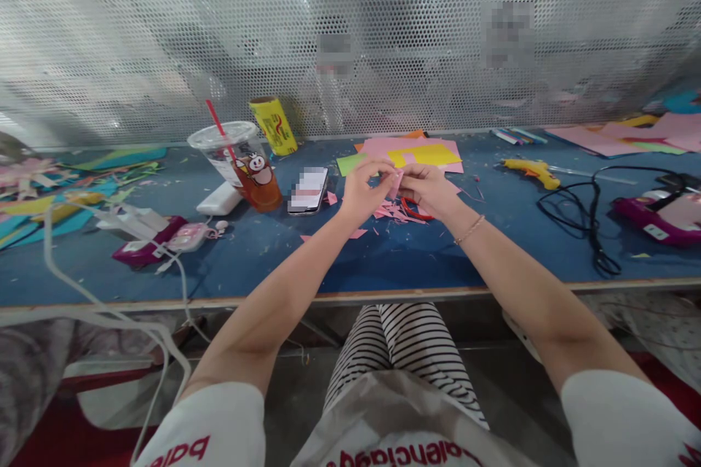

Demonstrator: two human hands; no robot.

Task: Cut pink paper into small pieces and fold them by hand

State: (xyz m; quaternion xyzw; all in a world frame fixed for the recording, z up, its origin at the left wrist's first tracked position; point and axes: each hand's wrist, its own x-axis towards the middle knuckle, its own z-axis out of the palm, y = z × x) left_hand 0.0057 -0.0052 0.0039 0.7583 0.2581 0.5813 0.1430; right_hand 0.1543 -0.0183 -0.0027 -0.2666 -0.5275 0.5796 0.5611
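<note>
My left hand [368, 191] and my right hand [426, 188] meet above the middle of the blue table. Between their pinched fingertips is a small pink paper piece [395, 182]; its exact shape is partly hidden by the fingers. Below them lie pink paper scraps [395, 211] and red-handled scissors [415, 210], partly covered by my right hand. Just beyond the hands is a stack of coloured paper, with a pink sheet [377, 147], a yellow sheet [432, 155] and a green corner [348, 163].
Left of my hands are a phone [308, 190], a tilted drink cup [246, 168] with a red straw, a yellow tube [273, 125] and a purple power strip [143, 241] with cables. Rightward lie a yellow glue gun [532, 172] and a looped black cable [594, 211]. A perforated metal screen [383, 36] stands behind.
</note>
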